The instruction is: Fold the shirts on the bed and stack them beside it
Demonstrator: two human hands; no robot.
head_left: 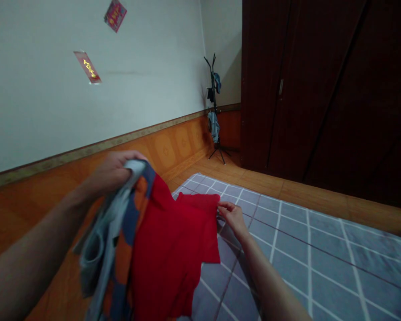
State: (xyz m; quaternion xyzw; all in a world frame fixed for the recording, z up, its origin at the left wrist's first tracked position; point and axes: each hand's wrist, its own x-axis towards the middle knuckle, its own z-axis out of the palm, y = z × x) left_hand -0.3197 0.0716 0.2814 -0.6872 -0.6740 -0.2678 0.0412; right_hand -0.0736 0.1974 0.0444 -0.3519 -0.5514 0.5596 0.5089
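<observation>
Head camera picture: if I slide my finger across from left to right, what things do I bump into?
Red paper strip with gold writing → left hand → red cloth → right hand → wardrobe door handle.

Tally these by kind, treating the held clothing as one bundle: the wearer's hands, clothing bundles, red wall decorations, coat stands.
Hands: 2 (left hand, right hand)
Clothing bundle: 1
Red wall decorations: 2 (upper decoration, lower decoration)
Coat stand: 1
Total: 6
</observation>
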